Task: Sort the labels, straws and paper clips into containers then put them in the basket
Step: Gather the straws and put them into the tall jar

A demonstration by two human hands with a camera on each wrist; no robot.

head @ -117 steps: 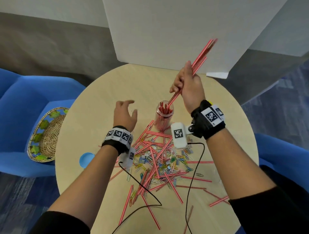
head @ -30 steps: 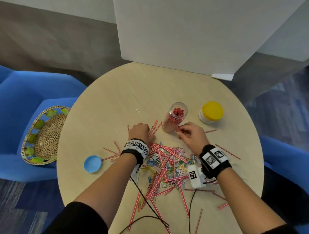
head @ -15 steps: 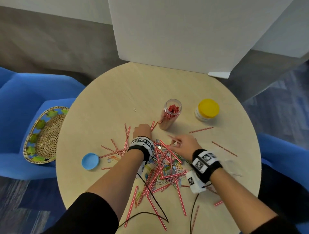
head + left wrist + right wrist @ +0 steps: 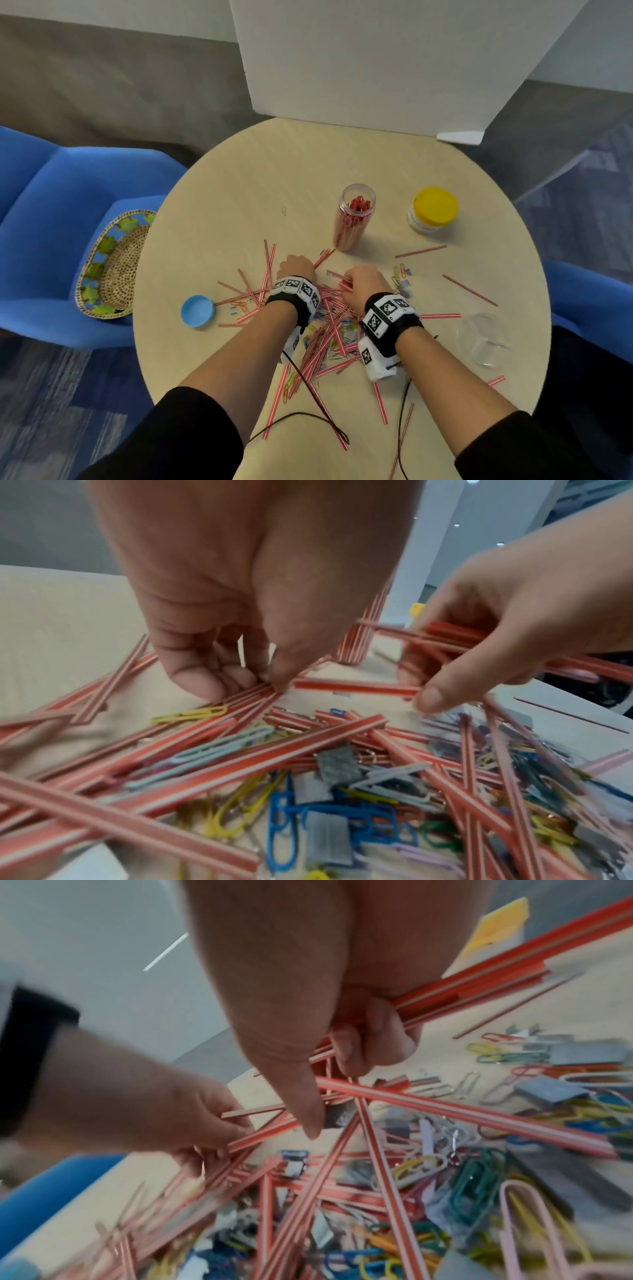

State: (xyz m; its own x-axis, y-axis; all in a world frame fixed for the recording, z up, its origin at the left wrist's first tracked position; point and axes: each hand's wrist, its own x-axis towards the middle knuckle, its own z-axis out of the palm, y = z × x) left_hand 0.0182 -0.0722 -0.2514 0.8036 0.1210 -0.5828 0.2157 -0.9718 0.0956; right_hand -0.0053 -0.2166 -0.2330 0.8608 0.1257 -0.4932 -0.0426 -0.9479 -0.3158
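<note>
Red-and-white striped paper straws (image 4: 329, 329) lie tangled with coloured paper clips (image 4: 284, 829) and small grey labels (image 4: 337, 761) in the lower centre of the round pale wooden table (image 4: 239, 178). The left hand (image 4: 297, 265) pinches the ends of a few straws against the tabletop, fingertips (image 4: 209, 681) curled down. The right hand (image 4: 364, 281) clutches a bundle of straws in its fist. Above them stands a clear plastic jar (image 4: 354, 219) holding upright straws, with a yellow-lidded jar (image 4: 433, 210) to its right. A woven basket (image 4: 113, 263) sits on the blue chair (image 4: 51, 205) at the left edge, and a blue lid (image 4: 197, 310) lies on the table near it.
</note>
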